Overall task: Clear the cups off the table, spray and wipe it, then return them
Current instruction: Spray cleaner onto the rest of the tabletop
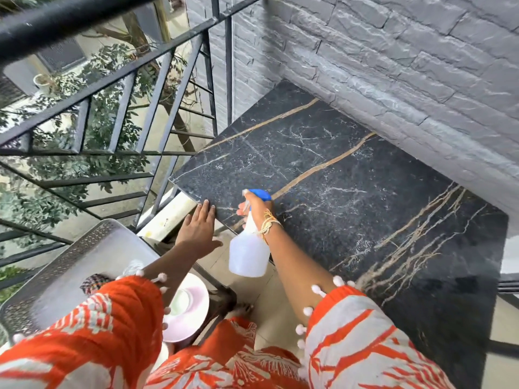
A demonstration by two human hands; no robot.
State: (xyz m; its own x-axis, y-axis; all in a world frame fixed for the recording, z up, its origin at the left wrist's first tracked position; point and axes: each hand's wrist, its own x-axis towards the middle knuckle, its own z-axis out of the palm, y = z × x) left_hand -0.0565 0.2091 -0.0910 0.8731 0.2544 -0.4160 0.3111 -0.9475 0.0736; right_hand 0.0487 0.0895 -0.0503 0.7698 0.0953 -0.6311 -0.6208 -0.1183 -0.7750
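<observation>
One marble table [351, 169], one spray bottle [248, 254], one cup [179, 301], one saucer [193, 318], one metal chair [84, 256], two hands

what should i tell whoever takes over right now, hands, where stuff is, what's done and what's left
Right hand: gripping the spray bottle by its blue trigger head, nozzle aimed across the black marble table.
Left hand: empty, palm down, fingertips at the table's near corner.
Cups: off the table. One white cup on a pink saucer sits on the metal mesh chair to the left, partly hidden by the sleeve; I cannot tell how many others there are.
Done: table cleared.
Left: finish spraying, wipe, return the cups. No wiping cloth clearly in view.
</observation>
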